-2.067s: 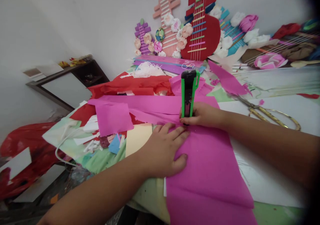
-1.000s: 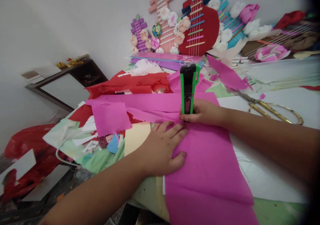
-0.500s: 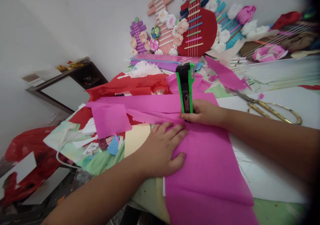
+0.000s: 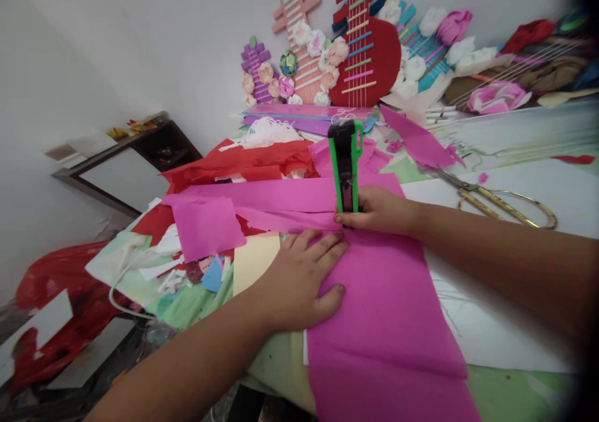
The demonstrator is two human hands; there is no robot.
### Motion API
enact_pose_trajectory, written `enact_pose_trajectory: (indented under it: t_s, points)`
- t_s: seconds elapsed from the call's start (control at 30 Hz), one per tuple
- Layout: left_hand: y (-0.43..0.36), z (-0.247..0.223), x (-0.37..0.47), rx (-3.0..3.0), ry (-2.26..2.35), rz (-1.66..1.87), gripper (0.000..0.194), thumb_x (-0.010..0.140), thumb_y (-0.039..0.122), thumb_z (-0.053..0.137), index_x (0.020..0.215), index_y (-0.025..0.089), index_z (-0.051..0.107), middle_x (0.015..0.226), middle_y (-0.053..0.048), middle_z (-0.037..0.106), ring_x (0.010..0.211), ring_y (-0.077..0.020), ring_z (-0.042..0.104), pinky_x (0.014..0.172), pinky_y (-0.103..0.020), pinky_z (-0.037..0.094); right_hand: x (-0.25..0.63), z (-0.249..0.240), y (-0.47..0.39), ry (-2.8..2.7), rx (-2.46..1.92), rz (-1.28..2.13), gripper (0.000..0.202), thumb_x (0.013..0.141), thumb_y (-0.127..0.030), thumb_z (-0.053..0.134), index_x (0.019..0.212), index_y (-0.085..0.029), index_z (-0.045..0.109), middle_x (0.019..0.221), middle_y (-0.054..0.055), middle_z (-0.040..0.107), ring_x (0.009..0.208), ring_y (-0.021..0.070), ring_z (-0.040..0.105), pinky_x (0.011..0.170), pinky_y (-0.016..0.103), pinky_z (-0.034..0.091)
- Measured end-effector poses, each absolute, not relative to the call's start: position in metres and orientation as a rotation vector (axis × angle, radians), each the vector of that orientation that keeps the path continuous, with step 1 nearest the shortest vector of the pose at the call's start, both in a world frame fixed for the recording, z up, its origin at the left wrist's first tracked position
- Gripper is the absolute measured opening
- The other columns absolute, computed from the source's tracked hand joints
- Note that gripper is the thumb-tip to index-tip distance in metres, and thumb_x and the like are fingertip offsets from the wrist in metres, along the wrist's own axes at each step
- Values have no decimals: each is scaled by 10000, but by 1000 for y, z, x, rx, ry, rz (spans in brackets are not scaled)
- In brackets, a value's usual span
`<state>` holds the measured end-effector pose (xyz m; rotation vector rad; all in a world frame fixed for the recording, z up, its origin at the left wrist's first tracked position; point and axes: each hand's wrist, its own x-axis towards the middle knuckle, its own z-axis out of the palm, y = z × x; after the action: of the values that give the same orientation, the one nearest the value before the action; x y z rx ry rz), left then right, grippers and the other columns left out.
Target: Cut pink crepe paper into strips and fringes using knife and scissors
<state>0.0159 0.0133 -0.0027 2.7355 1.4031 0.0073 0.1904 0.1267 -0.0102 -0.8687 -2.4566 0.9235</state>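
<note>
Flat on a large magenta crepe paper sheet (image 4: 374, 297), my left hand (image 4: 302, 278) rests with its fingers and thumb spread. Just beyond those fingertips, my right hand (image 4: 374, 208) grips the lower end of a black-and-green utility knife (image 4: 345, 160). The knife stands nearly upright, its loop end uppermost and its lower end at the paper; the blade cannot be made out. A long magenta strip (image 4: 262, 192) lies across the table behind both hands, rough along its near edge. A smaller magenta piece (image 4: 206, 225) hangs over scraps at the left.
Gold-handled scissors (image 4: 496, 203) lie on white paper (image 4: 496, 322) at the right. Red paper (image 4: 253, 160) and white string (image 4: 269, 132) are behind the strip. Paper guitars (image 4: 369, 60) with flowers lean against the wall. A white cord (image 4: 115, 297) hangs at the table's left edge.
The view has shifted slightly. Both hands, the knife and the paper keep practically the same places relative to each other.
</note>
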Motion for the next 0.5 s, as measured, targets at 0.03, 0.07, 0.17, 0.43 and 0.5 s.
enact_pose_trajectory:
  t_s: [0.03, 0.07, 0.17, 0.43, 0.5]
  points:
    - [13, -2, 16, 2738, 1400, 6, 560, 792, 408, 400, 1295, 165, 368, 1358, -57, 357, 1165, -326, 328, 964, -519, 238, 191, -10, 127, -2440, -876, 919, 305, 730, -456, 460, 661, -163, 512, 600, -3, 510, 558, 105, 450, 520, 225, 328]
    - [13, -2, 16, 2740, 1400, 1, 560, 792, 405, 401, 1296, 163, 367, 1359, -56, 355, 1167, -323, 328, 967, -518, 237, 192, -10, 126, -2434, -874, 911, 307, 731, -456, 458, 657, -163, 512, 593, -4, 505, 552, 104, 444, 516, 225, 322]
    - [13, -1, 16, 2744, 1405, -11, 562, 789, 401, 407, 1297, 163, 364, 1356, -57, 360, 1165, -322, 333, 965, -524, 241, 194, -10, 126, -2440, -849, 899, 305, 725, -449, 464, 620, -164, 493, 568, -16, 479, 535, 93, 419, 505, 218, 307]
    - [12, -2, 15, 2733, 1416, -13, 565, 796, 406, 397, 1307, 170, 347, 1367, -55, 342, 1180, -330, 326, 963, -532, 245, 193, -11, 127, -2432, -841, 916, 293, 724, -435, 472, 632, -158, 499, 577, -13, 487, 539, 90, 415, 512, 213, 314]
    - [12, -2, 15, 2725, 1415, -12, 566, 797, 409, 398, 1310, 178, 339, 1368, -51, 340, 1185, -329, 323, 959, -533, 252, 194, -12, 127, -2424, -855, 922, 300, 733, -441, 460, 648, -157, 500, 583, -10, 491, 545, 94, 424, 518, 216, 324]
